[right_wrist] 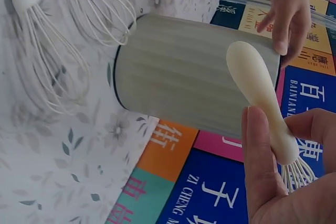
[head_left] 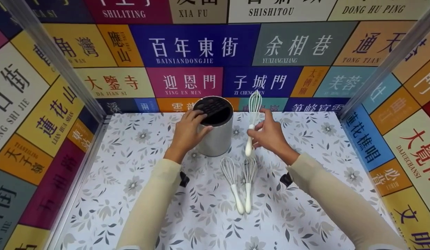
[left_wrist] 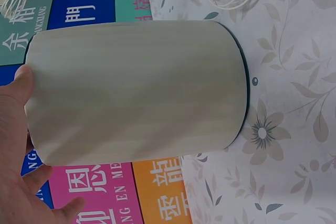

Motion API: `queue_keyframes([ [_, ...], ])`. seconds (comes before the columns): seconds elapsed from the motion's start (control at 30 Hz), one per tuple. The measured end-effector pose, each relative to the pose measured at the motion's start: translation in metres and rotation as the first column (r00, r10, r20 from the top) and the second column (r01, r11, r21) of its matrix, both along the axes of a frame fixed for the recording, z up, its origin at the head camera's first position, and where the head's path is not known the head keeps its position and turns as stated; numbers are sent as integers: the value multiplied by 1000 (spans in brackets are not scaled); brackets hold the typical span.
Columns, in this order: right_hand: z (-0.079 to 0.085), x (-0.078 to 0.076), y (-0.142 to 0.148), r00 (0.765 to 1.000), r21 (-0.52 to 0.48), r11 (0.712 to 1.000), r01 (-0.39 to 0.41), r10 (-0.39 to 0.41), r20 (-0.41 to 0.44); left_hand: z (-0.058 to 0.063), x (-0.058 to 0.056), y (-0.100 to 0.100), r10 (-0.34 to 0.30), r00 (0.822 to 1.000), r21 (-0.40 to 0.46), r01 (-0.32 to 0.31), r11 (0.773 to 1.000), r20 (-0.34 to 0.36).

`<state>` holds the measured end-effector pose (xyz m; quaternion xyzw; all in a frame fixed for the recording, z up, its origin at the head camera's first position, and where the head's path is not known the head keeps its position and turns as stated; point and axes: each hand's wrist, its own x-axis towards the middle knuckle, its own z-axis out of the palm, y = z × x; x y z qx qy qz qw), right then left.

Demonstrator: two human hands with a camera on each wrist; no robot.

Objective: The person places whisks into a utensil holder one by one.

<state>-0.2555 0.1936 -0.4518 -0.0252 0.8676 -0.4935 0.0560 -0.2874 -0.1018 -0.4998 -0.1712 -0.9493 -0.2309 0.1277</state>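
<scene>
A grey cylindrical utensil holder [head_left: 215, 139] with a black slotted insert [head_left: 215, 107] stands at the back of the table. My left hand [head_left: 190, 130] rests on its left rim, thumb at the near side and loosely bent fingers over the top; some fingers spread away from the wall in the left wrist view. To the right of the holder, my right hand [head_left: 268, 133] pinches a white whisk [right_wrist: 257, 93] by its handle, wires up and handle end down. Two more white whisks, one on the left [head_left: 232, 184] and one on the right [head_left: 248, 184], lie side by side in front.
The table is covered with a floral cloth [head_left: 131, 205]. Panels printed with place names [head_left: 194, 45] wall in the back and both sides. Clear corner posts [head_left: 378, 59] rise at the back corners.
</scene>
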Motion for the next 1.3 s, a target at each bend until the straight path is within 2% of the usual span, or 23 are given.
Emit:
queue_keyframes([
  [0.33,29,-22,-23,992,-22,1000,8,-11,-128,2,1,0,-1,1000,1,1,1000,-9],
  [0.5,41,-34,-39,983,-36,999,20,-26,-180,1,1,-1,-5,999,-11,5,1000,-36],
  [0.63,49,-43,-51,975,-53,998,37,-48,-218,1,1,-1,-7,999,-27,6,1000,-44],
  [0.77,53,-51,-60,962,-36,998,60,-68,-264,1,0,1,1,1000,-31,-2,1000,-23],
  [0.9,51,-57,-68,952,-56,996,68,-82,-295,2,-1,1,4,1000,-32,-4,999,-11],
  [1.07,45,-65,-77,951,-120,990,70,-102,-290,1,-1,0,1,1000,-29,-2,1000,-24],
  [1.3,33,-70,-84,946,-103,991,79,-108,-307,0,-2,0,-6,999,-27,5,1000,-50],
])
